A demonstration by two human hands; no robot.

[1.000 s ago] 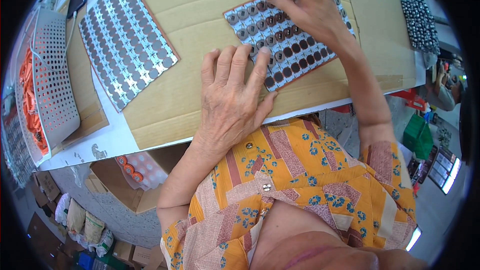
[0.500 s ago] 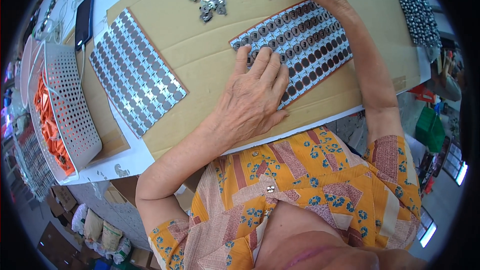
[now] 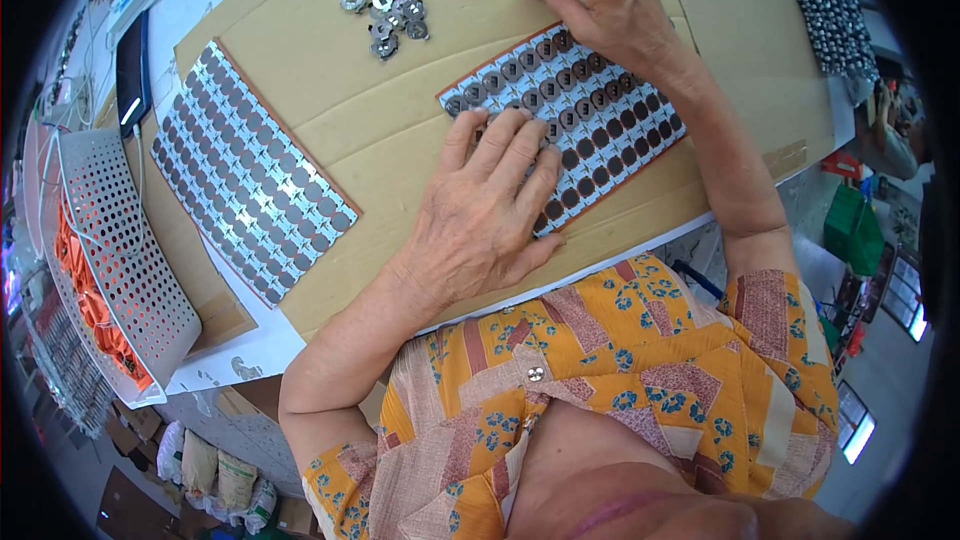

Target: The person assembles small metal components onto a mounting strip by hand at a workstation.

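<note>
A panel [image 3: 610, 162] holding rows of small round dark pieces lies slanted on the cardboard. My left hand [image 3: 478, 202] rests on its left part, fingers stretched out and covering some of the rows. Above the panel's far edge is my right hand [image 3: 612, 12], its thumb and fingers drawn together in a pinch. Whatever sits between those fingertips is too small or hidden to make out. Just beyond the panel, loose shiny metal clips [image 3: 398, 12] lie scattered in a pile. To the left, a second panel [image 3: 255, 175] filled with similar round pieces lies apart from both hands.
A white perforated basket [image 3: 135, 250] with orange items [image 3: 92, 305] stands at the left edge, a cable draped over it. Behind it lies a dark phone [image 3: 132, 70]. Brown cardboard [image 3: 380, 155] covers the table. A bundle of dark, shiny beadlike pieces [image 3: 832, 20] is at far right.
My right hand has come nearer and slightly left, from the loose clips toward the panel's far edge. My left hand stays on the panel. The whole view has shifted a little.
</note>
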